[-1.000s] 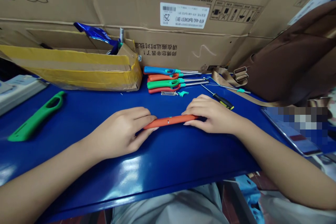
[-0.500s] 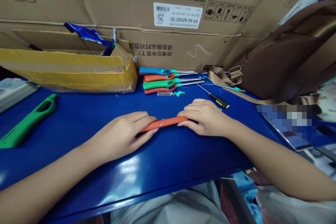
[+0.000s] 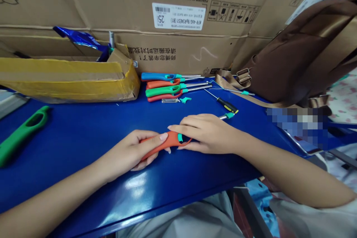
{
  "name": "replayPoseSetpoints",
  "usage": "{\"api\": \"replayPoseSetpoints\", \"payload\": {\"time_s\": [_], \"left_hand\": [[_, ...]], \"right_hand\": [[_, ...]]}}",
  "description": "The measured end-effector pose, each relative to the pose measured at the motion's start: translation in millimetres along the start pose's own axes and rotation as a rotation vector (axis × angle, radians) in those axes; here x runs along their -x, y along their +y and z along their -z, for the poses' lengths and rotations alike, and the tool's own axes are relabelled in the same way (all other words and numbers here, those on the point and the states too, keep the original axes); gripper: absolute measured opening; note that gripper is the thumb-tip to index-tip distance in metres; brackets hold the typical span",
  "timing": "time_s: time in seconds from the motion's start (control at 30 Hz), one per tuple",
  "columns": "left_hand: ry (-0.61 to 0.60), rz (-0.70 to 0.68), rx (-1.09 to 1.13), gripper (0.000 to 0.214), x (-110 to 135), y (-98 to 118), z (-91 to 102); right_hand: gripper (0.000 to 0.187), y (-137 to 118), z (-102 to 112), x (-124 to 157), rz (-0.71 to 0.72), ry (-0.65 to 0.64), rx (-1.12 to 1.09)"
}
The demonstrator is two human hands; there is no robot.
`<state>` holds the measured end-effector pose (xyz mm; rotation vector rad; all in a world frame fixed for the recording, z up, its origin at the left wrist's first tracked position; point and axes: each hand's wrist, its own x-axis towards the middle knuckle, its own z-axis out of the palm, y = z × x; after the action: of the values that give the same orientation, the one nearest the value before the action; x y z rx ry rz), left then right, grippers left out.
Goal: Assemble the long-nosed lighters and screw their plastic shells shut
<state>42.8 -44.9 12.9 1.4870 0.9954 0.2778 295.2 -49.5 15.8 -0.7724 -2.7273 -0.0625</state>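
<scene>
An orange long-nosed lighter handle [image 3: 167,143] with a teal trigger [image 3: 180,137] is held above the table between both hands. My left hand [image 3: 142,148] is closed round its rear end, thumb lying along the top. At the loop end, my right hand [image 3: 202,132] grips with thumb and fingers, partly covering that end. Just beyond the right hand, a teal-tipped metal rod [image 3: 228,116] shows in part. Farther back lie several assembled lighters with metal nozzles: a blue one [image 3: 158,76], a green one [image 3: 163,91] and orange-red ones [image 3: 160,84].
A green handle shell [image 3: 25,132] lies at the left of the blue table [image 3: 92,137]. A clear part [image 3: 170,100], a teal piece [image 3: 185,100] and a screwdriver [image 3: 227,105] lie mid-table. Behind are a yellow-taped box [image 3: 67,81], large cartons [image 3: 111,3] and a brown bag [image 3: 295,52].
The orange handle has turned from edge-on to show its broad side and trigger loop. My left thumb has moved on top of it. The camera view has shifted slightly.
</scene>
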Motion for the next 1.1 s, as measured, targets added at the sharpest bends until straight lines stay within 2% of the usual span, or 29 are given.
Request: {"api": "replayPoseSetpoints", "payload": {"time_s": [0.07,0.17,0.27,0.4,0.57,0.67,0.77,0.93,1.1], "left_hand": [[0.096,-0.127,-0.122,0.049,1,0,4.5],[0.228,-0.455,-0.483,0.032,3,-6,10.9],[0.22,-0.687,-0.771,0.03,5,-14,12.9],[0.217,-0.839,-0.957,0.032,5,-21,9.4],[0.282,-0.883,-1.036,0.038,3,-20,7.0],[0.251,-0.865,-1.018,0.038,1,-19,10.9],[0.214,-0.83,-0.97,0.039,-1,-18,17.5],[0.175,-0.709,-0.896,0.043,-1,-16,24.1],[0.139,-0.596,-0.773,0.043,-3,-15,26.8]], "right_hand": [[0.048,0,2,1,-0.027,0.006,-0.004],[0.045,1,3,2,-0.074,-0.003,-0.039],[0.044,0,1,3,-0.054,-0.037,-0.09],[0.04,-4,-6,4,0.041,-0.021,-0.126],[0.034,-4,-11,6,0.061,0.058,-0.132],[0.035,-2,-9,5,0.016,0.049,-0.143],[0.036,5,-2,5,-0.06,0.008,-0.164],[0.02,18,14,8,-0.15,-0.202,-0.201],[0.034,18,13,10,-0.13,-0.233,-0.111]]}}
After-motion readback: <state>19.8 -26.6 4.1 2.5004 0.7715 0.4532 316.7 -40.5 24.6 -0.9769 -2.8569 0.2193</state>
